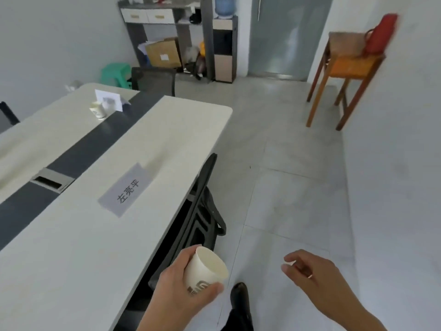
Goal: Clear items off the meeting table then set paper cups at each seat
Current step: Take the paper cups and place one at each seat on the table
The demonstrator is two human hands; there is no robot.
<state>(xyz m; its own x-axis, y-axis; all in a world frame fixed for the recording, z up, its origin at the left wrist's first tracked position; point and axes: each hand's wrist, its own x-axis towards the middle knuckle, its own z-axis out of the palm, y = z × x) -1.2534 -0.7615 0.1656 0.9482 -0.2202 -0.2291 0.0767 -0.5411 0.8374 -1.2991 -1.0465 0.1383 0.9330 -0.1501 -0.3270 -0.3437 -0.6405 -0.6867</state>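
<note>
My left hand [179,285] grips a white paper cup [205,268] with a grey logo, tilted with its mouth up and to the right, just off the near right edge of the white meeting table [78,247]. My right hand [310,273] hangs over the floor to the right, fingers loosely curled and holding nothing. On the table a name card [125,189] lies in front of a black chair [202,211] pushed under the edge. At the far end another paper cup [97,110] stands beside a folded name card [109,99].
A dark strip with a cable box [51,180] runs down the table's middle. A second black chair [154,81] and a green stool [114,74] stand at the far end. Shelves, a water dispenser [224,46] and a wooden stand [343,75] line the walls. My shoe [241,299] is below.
</note>
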